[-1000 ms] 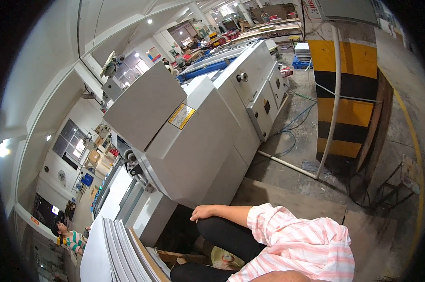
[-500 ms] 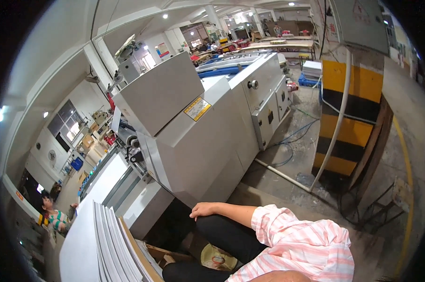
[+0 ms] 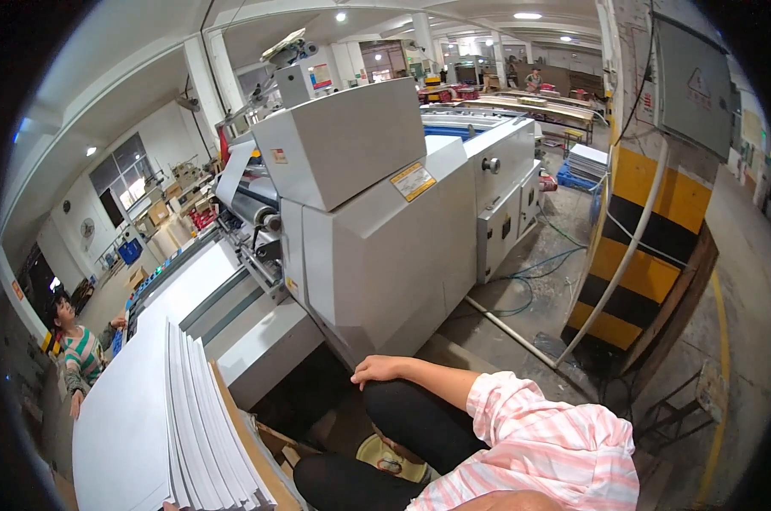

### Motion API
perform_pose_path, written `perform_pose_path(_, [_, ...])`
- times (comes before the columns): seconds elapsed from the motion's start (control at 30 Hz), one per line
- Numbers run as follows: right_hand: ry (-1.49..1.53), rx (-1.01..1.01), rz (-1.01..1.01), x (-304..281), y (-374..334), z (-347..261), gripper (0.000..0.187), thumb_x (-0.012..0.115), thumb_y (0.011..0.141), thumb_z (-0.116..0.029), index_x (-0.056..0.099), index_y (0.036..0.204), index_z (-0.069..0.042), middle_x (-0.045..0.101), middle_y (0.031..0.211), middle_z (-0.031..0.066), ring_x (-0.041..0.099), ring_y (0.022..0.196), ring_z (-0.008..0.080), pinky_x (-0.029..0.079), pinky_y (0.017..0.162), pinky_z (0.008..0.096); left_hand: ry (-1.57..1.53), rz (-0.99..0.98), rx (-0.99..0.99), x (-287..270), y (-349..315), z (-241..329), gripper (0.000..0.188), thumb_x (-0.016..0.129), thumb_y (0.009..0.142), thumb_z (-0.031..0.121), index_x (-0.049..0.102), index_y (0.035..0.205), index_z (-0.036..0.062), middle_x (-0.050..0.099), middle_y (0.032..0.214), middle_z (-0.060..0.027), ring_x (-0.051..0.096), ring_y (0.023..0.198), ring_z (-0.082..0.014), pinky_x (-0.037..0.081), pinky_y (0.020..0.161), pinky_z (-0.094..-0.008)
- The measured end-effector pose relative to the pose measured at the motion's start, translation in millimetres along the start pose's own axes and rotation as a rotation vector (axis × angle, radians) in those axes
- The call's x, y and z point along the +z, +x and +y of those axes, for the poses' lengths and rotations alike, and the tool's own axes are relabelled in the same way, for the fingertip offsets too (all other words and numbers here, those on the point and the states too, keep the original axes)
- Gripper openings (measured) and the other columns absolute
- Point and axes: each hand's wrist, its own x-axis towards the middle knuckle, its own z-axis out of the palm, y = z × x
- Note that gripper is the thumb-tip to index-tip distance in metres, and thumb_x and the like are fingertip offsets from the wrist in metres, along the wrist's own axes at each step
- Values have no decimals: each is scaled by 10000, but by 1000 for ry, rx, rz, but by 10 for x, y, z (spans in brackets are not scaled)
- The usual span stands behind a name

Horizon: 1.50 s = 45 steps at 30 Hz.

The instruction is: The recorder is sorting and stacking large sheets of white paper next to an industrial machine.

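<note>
My right hand (image 3: 380, 370) rests on my bent knee in black trousers (image 3: 407, 417). Its fingers droop loosely over the kneecap and hold nothing. The arm runs out of a pink-and-white striped sleeve (image 3: 522, 409). I cannot see my left hand; the area below my other knee (image 3: 339, 481) is partly hidden. Left of my knees stands a tall stack of large white sheets (image 3: 130, 409), fanned into layers, with a brown board (image 3: 245, 434) along its near side. Between my legs a round yellowish container (image 3: 394, 460) shows in part.
A big grey machine (image 3: 385, 247) with rollers (image 3: 258, 204) fills the middle. Beyond the stack, a co-worker in a striped top (image 3: 83, 353) has a hand at the stack's far edge. A yellow-and-black pillar (image 3: 641, 247), pipe (image 3: 513, 332) and blue hoses (image 3: 530, 285) lie to the right.
The view has swung a little to the left, so the machine sits farther right. More of the co-worker shows, with a hand now by the paper. My right hand stays on the knee.
</note>
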Motion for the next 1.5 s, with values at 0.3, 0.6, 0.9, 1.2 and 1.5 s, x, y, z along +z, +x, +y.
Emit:
perform_pose_path(0.3, [-197,16,11,279,290,-207,400,538,862,-369,641,992,-6,672,902,90,610,874,208,437,807,331,-198,17,38,31,46,-116,406,517,893,258,580,1084,-95,606,1057,-227,577,947,-294,447,844,-348])
perform_pose_path(0.6, [-294,-16,17,424,560,-295,490,527,846,-438,638,1056,-9,634,1033,157,582,977,310,429,844,416,208,22,63,-50,75,-85,371,519,887,346,638,1081,53,636,1069,-132,603,954,-266,456,836,-312])
perform_pose_path(0.9, [-351,9,21,583,789,-264,460,537,816,-454,668,957,-36,663,937,127,610,913,292,457,802,392,6,166,239,133,228,-457,297,516,898,237,647,1044,14,648,983,-150,601,905,-225,483,775,-266])
perform_pose_path(1.2, [-407,-2,-17,791,839,-423,486,526,816,-468,650,1029,-49,633,1051,151,575,1005,328,441,854,416,-63,-62,70,-30,211,-201,414,543,886,358,628,1066,-5,632,1023,-159,579,905,-257,452,812,-343])
perform_pose_path(1.5, [-400,2,32,696,703,-388,434,553,809,-418,669,984,-38,644,1001,150,590,957,326,452,814,431,-261,-39,43,11,160,-307,383,578,876,279,599,1062,-56,628,930,-162,575,817,-236,464,717,-338])
